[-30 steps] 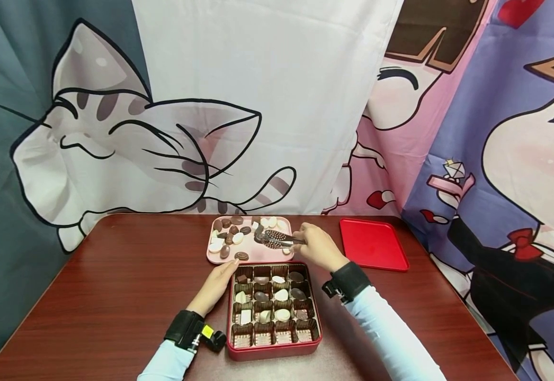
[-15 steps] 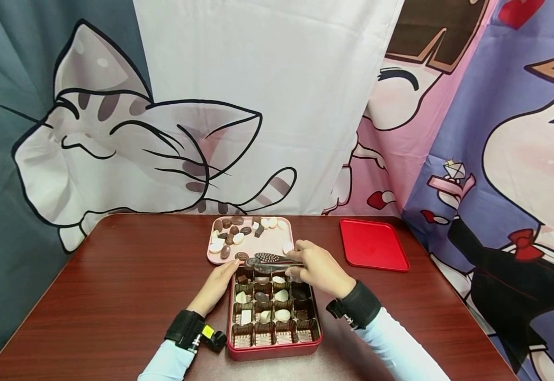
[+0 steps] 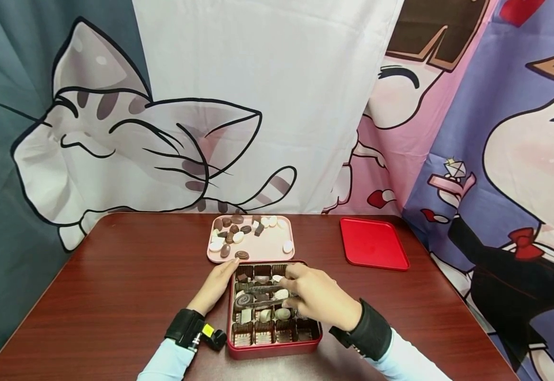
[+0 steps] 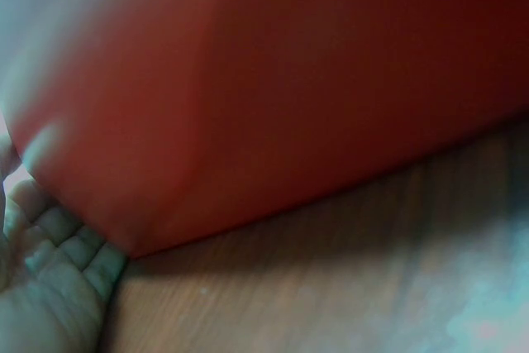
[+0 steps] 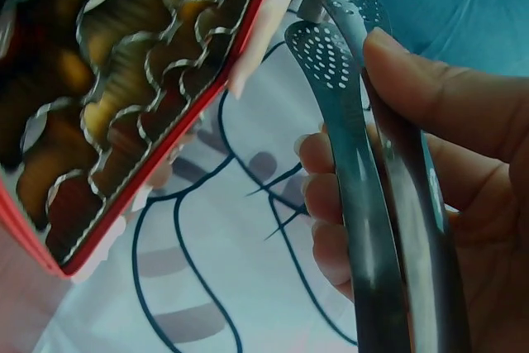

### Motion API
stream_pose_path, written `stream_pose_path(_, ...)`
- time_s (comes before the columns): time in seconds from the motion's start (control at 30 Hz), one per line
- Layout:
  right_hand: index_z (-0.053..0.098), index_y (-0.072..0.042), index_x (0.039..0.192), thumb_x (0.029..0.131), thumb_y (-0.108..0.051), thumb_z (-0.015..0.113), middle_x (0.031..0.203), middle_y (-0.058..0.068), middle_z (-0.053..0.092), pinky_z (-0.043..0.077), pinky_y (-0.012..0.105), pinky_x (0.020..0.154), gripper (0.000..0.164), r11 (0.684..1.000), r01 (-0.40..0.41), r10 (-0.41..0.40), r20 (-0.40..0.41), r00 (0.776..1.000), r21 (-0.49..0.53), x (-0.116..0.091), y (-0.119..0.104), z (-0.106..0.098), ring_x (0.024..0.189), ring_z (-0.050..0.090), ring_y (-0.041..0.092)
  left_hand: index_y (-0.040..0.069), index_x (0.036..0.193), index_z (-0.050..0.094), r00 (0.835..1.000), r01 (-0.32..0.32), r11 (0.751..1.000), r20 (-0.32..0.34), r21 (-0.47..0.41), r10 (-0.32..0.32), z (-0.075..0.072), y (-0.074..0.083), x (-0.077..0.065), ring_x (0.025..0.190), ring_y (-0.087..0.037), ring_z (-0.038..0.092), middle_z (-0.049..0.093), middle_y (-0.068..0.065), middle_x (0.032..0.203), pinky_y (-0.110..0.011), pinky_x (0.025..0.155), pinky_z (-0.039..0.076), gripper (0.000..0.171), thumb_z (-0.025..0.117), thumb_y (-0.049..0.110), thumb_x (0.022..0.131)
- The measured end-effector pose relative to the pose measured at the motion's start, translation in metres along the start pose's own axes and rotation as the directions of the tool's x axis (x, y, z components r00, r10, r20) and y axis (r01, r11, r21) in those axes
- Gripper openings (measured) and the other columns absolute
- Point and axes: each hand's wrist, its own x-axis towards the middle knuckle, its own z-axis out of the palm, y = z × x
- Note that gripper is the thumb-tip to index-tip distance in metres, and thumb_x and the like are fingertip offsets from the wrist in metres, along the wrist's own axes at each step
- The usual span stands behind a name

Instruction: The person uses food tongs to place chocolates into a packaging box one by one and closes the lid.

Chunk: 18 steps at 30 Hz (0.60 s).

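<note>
My right hand (image 3: 319, 296) holds metal tongs (image 5: 355, 163) with perforated heads over the red chocolate box (image 3: 274, 350). The head view shows a dark, round, swirled shape at the tongs' far end; I cannot tell whether it is a held chocolate. Dark and white chocolates (image 3: 283, 314) sit in several compartments; the front row shows bare liner. Fingers of my left hand (image 3: 216, 286) bend around the box's back left corner and hold it, as the left wrist view also suggests. My right hand hides compartments on the right.
Behind the box lies a pink tray (image 3: 269, 246) with several dark and white chocolates, mostly on its left. A red lid-like tray (image 3: 374, 244) rests at the back right of the brown table (image 3: 129, 296). A printed curtain (image 3: 258, 69) hangs behind the table.
My right hand has brought the tongs from the pink tray toward me, and they are now over the box's middle rows. My left hand has stayed at the box corner.
</note>
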Motion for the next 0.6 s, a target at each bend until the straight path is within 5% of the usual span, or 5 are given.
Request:
stream_pose_path(0.27, 0.069, -0.021, 0.079, 0.080, -0.030, 0.085, 0.075, -0.007, 0.045, 0.032, 0.012, 0.055, 0.018, 0.998, 0.055, -0.055, 0.011, 0.998, -0.030, -0.009, -0.017, 0.003, 0.066, 0.040, 0.001, -0.005, 0.149, 0.047, 1.000, 0.010, 1.000, -0.005, 0.000, -0.010, 0.000, -0.002, 0.000, 0.152, -0.040, 0.035, 0.044, -0.025, 0.157, -0.056, 0.128, 0.027, 0.055, 0.043, 0.034, 0.110)
stream_pose_path(0.6, 0.071, -0.021, 0.080, 0.080, -0.027, 0.084, 0.075, -0.008, 0.047, 0.037, 0.015, 0.054, 0.014, 0.997, 0.059, -0.054, 0.078, 0.995, -0.057, -0.013, -0.026, 0.008, 0.069, 0.051, 0.003, -0.006, 0.146, 0.050, 1.000, 0.002, 1.000, -0.010, 0.005, -0.002, 0.000, -0.002, 0.001, 0.150, -0.040, 0.039, 0.048, -0.024, 0.154, -0.055, 0.128, 0.028, 0.053, 0.043, 0.032, 0.109)
